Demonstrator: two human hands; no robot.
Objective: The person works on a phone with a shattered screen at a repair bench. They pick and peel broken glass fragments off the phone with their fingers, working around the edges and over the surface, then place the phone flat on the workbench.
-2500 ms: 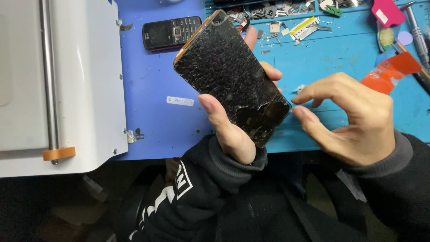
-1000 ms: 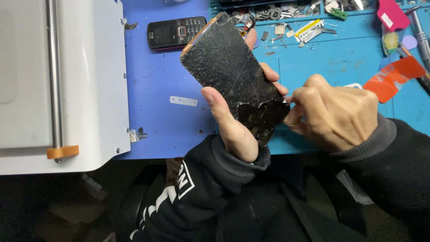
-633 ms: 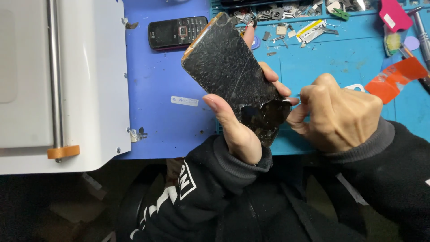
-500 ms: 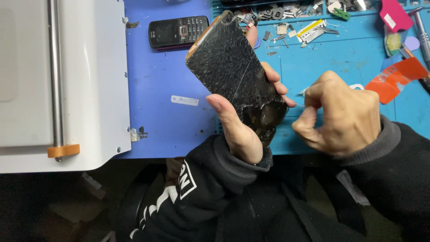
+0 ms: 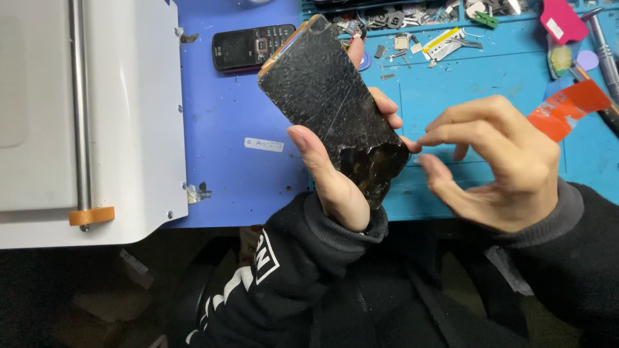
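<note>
Left hand (image 5: 338, 183) grips the cracked phone (image 5: 332, 106) — right hand (image 5: 500, 161) open beside it, fingers spread, empty.

left hand (image 5: 338, 187): palm hidden behind smartphone (image 5: 332, 109) | bench parts (image 5: 412, 26): perhaps screws, too small

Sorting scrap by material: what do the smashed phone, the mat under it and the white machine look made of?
Smashed phone: glass front, glossy black, webbed with fine cracks; a thin orange or copper-coloured edge shows, material unclear. Left hand holds it.
Mat: looks like matte blue rubber or silicone, with moulded ridges.
White machine: smooth painted metal or plastic, cannot tell which; its rod looks like bare polished metal.
</note>
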